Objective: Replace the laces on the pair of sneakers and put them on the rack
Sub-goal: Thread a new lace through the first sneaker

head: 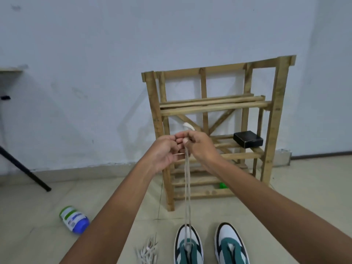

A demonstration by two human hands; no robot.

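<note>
1. Tripod leg [24,169], black, slants down across the far left of the frame, its foot on the pale tile floor [304,197]. A bit of a table edge [11,69] pokes in at the upper left.
2. Lower left: a plastic jar [74,219] with a blue cap lies on its side on the floor.
3. Bottom edge, left of centre: a messy little heap of whitish laces [147,253], just beside the left sneaker [188,244].
4. Centre: both arms reach forward and the hands meet in front of the rack [215,130]. The left hand [164,150] is curled up tight, fingers pinched on the lace [187,187], with a thin bit sticking out of its palm side. The right hand [202,143] is closed too, pinching the same lace, and a short pale end pokes up above the knuckles.
5. That lace runs as two strands straight down from the hands into the left sneaker, white and teal, at the bottom centre.
6. The right sneaker [231,244] sits beside it, apart, near the bottom right. Can't tell if it's laced.
7. The wooden rack stands against the wall, centre-right. A black box [248,139] sits on a middle shelf, and something small and green [223,185] is low behind it.
</note>
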